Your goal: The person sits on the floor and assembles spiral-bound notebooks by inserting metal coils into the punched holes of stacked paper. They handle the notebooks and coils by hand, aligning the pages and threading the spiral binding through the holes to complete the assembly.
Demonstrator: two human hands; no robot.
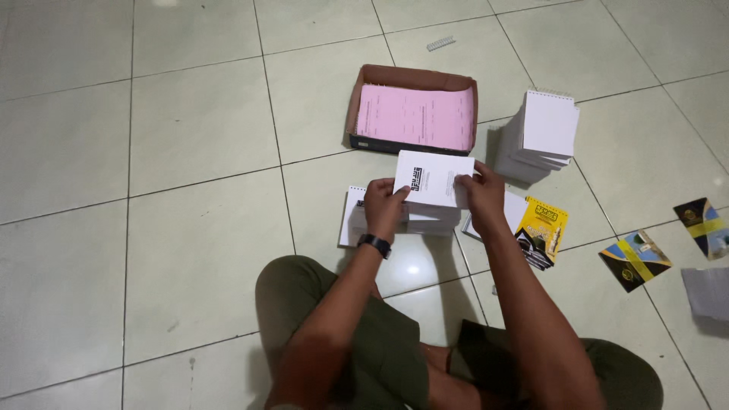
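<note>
Left hand (pixel 383 205) and right hand (pixel 480 193), fingers clamped on white printed paper sheet (pixel 433 178), squaring it over white sheet stack (pixel 433 220) directly beneath; alignment needed before release.

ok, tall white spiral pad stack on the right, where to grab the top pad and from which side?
Take the top pad of the white pad stack by its near unbound edge, coming from the person's side. The wire binding runs along the far edge, and the stack stands free on the tiled floor, probably letting fingers slip under. Both the left hand and right hand currently hold a white sheet.
</note>
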